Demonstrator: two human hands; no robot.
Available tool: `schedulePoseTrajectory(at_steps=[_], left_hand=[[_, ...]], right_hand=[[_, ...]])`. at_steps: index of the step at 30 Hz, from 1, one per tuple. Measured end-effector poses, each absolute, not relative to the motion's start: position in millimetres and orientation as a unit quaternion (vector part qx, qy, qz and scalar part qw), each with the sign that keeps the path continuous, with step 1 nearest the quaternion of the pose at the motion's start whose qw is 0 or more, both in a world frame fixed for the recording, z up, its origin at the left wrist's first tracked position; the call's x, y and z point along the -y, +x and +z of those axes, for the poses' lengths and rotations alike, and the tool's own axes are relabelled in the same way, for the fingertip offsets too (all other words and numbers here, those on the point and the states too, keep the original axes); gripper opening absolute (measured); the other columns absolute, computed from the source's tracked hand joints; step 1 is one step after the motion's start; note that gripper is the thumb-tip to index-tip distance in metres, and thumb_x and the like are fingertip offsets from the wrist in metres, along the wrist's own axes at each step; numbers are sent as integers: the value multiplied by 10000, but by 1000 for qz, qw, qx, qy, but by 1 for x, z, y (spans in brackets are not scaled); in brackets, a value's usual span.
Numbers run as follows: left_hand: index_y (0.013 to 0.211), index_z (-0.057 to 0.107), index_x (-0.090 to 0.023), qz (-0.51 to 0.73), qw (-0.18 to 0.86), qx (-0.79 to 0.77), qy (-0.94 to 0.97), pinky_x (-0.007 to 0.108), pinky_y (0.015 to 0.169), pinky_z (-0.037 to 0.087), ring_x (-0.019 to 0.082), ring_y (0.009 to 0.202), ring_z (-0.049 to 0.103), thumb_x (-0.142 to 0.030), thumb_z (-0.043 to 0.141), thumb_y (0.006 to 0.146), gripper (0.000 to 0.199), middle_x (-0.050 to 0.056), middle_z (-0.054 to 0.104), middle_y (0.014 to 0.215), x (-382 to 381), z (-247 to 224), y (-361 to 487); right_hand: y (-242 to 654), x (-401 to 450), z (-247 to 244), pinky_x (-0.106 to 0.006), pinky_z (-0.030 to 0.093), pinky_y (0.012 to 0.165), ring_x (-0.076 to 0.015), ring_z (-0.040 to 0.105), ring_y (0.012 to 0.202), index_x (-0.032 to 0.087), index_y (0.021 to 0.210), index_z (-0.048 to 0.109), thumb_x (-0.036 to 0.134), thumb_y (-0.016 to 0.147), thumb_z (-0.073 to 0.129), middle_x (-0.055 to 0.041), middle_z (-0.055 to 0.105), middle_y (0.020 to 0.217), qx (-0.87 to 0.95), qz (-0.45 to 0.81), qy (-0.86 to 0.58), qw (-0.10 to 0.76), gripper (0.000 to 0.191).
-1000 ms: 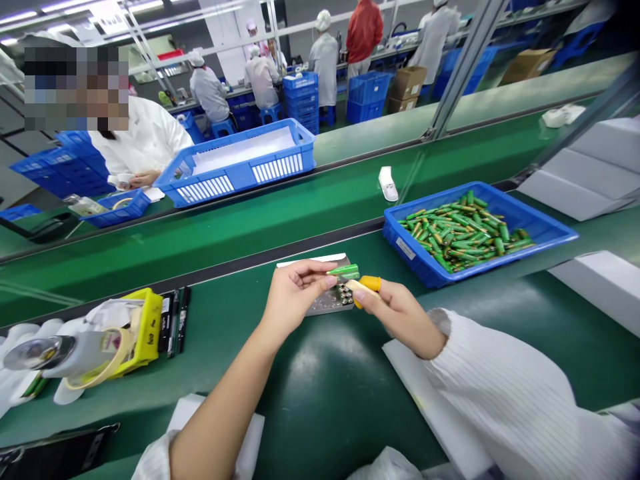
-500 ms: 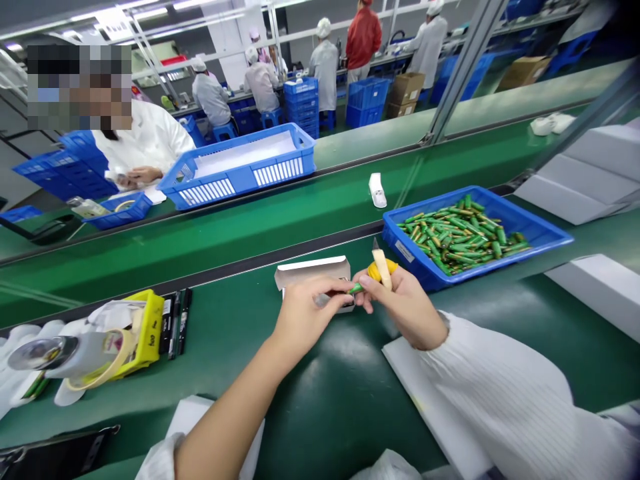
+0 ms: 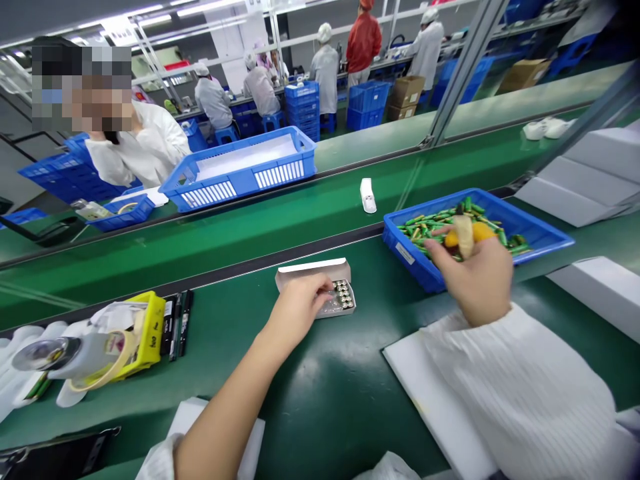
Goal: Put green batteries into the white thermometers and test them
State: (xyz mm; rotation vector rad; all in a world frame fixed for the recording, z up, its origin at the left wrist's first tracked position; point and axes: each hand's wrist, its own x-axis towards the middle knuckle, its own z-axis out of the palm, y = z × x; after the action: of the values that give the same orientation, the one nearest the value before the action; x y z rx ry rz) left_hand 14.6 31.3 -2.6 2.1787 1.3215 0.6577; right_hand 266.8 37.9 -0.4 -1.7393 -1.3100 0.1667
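My left hand point(image 3: 305, 297) is at a small open white box point(image 3: 286, 277), its fingertips curled inside. What they pinch, if anything, is hidden. Shiny round battery ends point(image 3: 344, 293) stand in rows at the box's right end. My right hand point(image 3: 477, 273) is over a blue tray point(image 3: 545, 235) heaped with green batteries point(image 3: 425, 230) with gold ends. Across its fingers lies a beige piece point(image 3: 464, 237) with a dark tip, beside something yellow point(image 3: 483, 232); whether these are held or worn I cannot tell. Motion blur smears its fingertips.
A yellow basket point(image 3: 155, 327) and black pens point(image 3: 179, 323) stand left. White boxes point(image 3: 595, 187) are stacked right. Beyond the dark rail, a small white piece point(image 3: 368, 195) lies on the green belt point(image 3: 260, 223). A large blue crate point(image 3: 240, 177) and a co-worker point(image 3: 155, 143) are opposite.
My right hand has moved right from the box to over the tray. Its pinched green battery no longer shows. My left hand has shifted slightly left, uncovering battery ends. The white piece has moved left.
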Motion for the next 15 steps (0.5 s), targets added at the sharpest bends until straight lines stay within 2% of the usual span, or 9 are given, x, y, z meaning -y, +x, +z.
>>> schedulePoseTrajectory(at_steps=[2,5,8,11,15], left_hand=[[897,651,-176,208,213,-483,824,297,725,467,200,824,636,-127,559,820,129,45,694,885,-32,-9,15],[886,680,-185,180,180,-476,842,313,751,454,217,873,612,-173,559,837,131,58,669,930,-33,-15,19],[864,685,-195,146,124,-489,851,297,709,448,199,837,597,-219,502,881,185,52,642,895,-32,-17,25],[914,654,-165,144,90,-518,838,329,733,435,218,844,585,-202,431,909,226,75,630,879,-34,-17,31],[873,635,-130,126,73,-532,834,376,735,423,265,857,569,-118,490,846,147,108,607,887,-38,-17,39]], right_hand=[[282,-43,-2,-330,324,634,-173,444,603,168,877,608,286,777,624,-33,491,655,523,20,-748,408,155],[290,-46,-3,-329,294,602,-165,390,570,156,804,576,314,783,631,-25,420,619,520,39,-778,351,169],[284,-44,-3,-320,302,601,-165,403,568,160,808,560,294,792,618,-25,437,620,521,56,-770,364,147],[279,-42,-3,-332,328,632,-200,467,615,162,876,575,291,796,606,-55,505,673,531,67,-752,385,155],[278,-41,-8,-366,371,687,-272,543,720,161,942,593,321,808,570,-101,569,766,564,64,-722,396,210]])
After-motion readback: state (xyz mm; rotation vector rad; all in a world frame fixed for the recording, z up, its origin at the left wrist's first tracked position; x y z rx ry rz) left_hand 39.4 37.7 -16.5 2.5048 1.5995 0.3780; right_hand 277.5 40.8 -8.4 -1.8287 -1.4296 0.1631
